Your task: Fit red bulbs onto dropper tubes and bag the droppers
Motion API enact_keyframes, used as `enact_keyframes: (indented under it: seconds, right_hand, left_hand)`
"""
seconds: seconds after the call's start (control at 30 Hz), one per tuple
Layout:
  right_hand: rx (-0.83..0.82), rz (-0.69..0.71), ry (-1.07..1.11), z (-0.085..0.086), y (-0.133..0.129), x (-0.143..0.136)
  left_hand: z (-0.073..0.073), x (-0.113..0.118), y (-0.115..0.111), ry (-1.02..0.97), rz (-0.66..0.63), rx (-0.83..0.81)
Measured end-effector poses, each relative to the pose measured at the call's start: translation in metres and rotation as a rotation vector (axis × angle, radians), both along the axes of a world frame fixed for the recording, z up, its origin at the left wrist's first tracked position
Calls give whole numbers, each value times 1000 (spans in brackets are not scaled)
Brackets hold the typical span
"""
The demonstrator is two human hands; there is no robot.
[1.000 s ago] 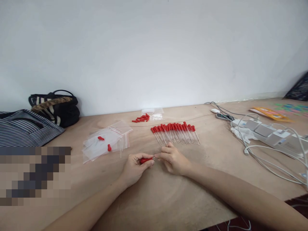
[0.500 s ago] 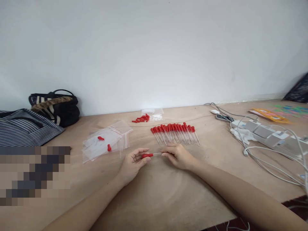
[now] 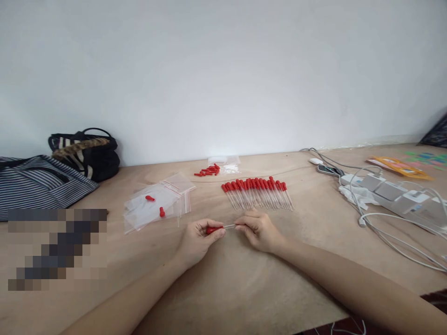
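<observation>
My left hand point(image 3: 197, 241) is closed around a red rubber dropper bulb point(image 3: 213, 230), thumb and fingers pressing on it. A thin clear dropper tube point(image 3: 229, 226) runs from the bulb's mouth to my right hand point(image 3: 261, 231), whose fingertips pinch its other end. Both hands are just above or on the table; I cannot tell which. Behind my right hand lies a row of droppers point(image 3: 258, 185) with red bulbs. Two loose bulbs, one lying flat point(image 3: 150, 198) and one nearer me point(image 3: 162, 211), rest on clear zip bags point(image 3: 138, 211) left of my hands.
Farther back are a pile of red bulbs point(image 3: 209, 170) and clear tubes point(image 3: 230, 169) on a bag by the wall point(image 3: 223, 83). A power strip with chargers point(image 3: 394, 193) and white cables point(image 3: 391, 239) occupy the right. Striped point(image 3: 45, 186) and black bags point(image 3: 101, 160) stand at left.
My left fingers have closed more tightly over the red bulb, covering more of it. My right hand keeps its pinch on the tube. The whole view has shifted slightly.
</observation>
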State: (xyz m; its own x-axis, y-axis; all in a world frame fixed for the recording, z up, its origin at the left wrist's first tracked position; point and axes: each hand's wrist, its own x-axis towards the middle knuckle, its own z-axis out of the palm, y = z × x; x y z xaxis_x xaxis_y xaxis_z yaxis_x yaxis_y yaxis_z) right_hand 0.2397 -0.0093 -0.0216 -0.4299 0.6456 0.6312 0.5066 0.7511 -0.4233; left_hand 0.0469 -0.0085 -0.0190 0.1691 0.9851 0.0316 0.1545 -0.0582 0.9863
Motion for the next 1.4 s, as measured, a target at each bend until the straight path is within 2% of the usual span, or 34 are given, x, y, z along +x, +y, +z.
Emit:
enact_keyframes:
  seconds: [0.2, 0.3, 0.37, 0.47, 0.53, 0.63, 0.7, 0.83, 1.0, 1.2, 1.3, 1.4]
  right_hand:
    - [8, 33, -20, 2, 3, 0]
    - [35, -33, -104, 3, 7, 6]
    - [45, -159, -104, 3, 12, 14]
    - [0, -416, -21, 4, 24, 31]
    - [-57, -584, 16, 4, 34, 43]
    - [-118, -806, 2, 4, 45, 52]
    - [-126, -886, -50, 3, 49, 51]
    - [-110, -937, -169, 3, 54, 38]
    - [-127, -973, -251, 2, 60, 32]
    - [-112, -970, -282, 1, 61, 36]
    - [-26, -965, -269, 3, 56, 31]
    - [75, -877, -250, 5, 49, 19]
  left_hand:
    - [4, -1, 2, 17, -13, -19]
    - [9, -8, 4, 86, -45, 31]
    - [14, -19, 9, 252, -9, 165]
    - [25, -45, 23, 644, 138, 435]
    - [32, -65, 35, 845, 256, 548]
    - [40, -93, 49, 1095, 420, 514]
    - [41, -108, 55, 1195, 467, 417]
    - [41, -128, 61, 1241, 486, 279]
    - [45, -139, 61, 1213, 491, 166]
    - [48, -141, 58, 1224, 485, 137]
    - [48, -139, 58, 1226, 490, 164]
    - [46, -133, 60, 1210, 488, 166]
